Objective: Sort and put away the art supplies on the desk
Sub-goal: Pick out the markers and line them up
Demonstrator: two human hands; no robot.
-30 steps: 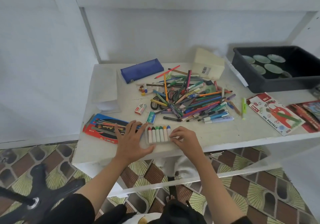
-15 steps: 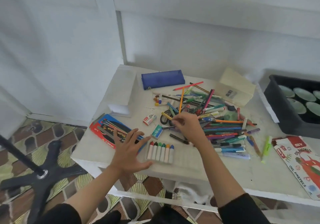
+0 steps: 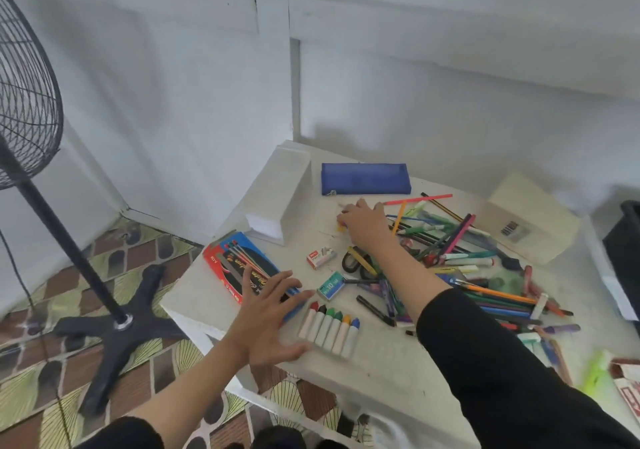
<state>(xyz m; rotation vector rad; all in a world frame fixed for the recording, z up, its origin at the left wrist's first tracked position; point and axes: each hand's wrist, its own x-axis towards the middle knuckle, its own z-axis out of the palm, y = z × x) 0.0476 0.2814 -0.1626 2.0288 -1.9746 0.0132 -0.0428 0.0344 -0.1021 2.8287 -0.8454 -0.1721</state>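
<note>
While the crayons [image 3: 329, 327] lie in a row near the counter's [image 3: 381, 365] front edge, light, waxy and probably brittle (best pinched at the wrapped middle), the left hand [image 3: 273, 313] rests spread just beside them. The right hand [image 3: 363, 221] is far out near a blue pouch [image 3: 365, 178], its grip impossible to tell.

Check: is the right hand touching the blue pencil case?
Apart. The head view shows a strip of bare desk between the right hand and the near edge of the blue pencil case.
</note>
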